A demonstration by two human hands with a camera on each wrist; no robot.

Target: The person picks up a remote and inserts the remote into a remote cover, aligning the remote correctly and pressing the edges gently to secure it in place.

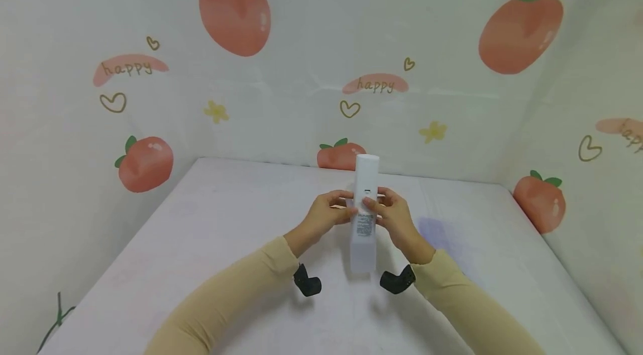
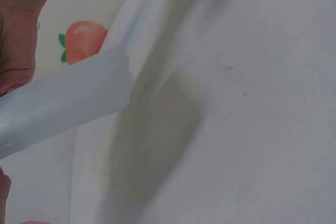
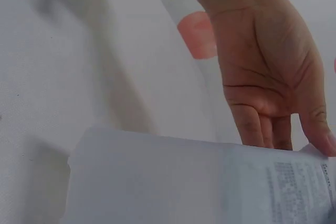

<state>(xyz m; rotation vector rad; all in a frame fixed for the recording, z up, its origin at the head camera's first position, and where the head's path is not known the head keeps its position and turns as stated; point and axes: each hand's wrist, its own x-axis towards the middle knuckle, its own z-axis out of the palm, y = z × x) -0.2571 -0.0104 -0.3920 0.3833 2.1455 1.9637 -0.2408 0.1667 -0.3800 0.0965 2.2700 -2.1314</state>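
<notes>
A tall white bottle with small printed text on its front and a paler, translucent lower part stands upright between both hands, over the table. My left hand grips its left side, thumb near the front edge and fingers reaching toward the back. From the right, my right hand holds it with the thumb on the printed front; its other fingers go behind and are partly hidden. In the left wrist view the pale bottle body slants in from the left. The right wrist view shows its printed label close up.
A white-covered table spreads beneath, with a faint purple stain to the right. Behind it hangs a white curtain printed with red fruit. Black wrist cameras sit below both wrists. A dark green cord shows at far left.
</notes>
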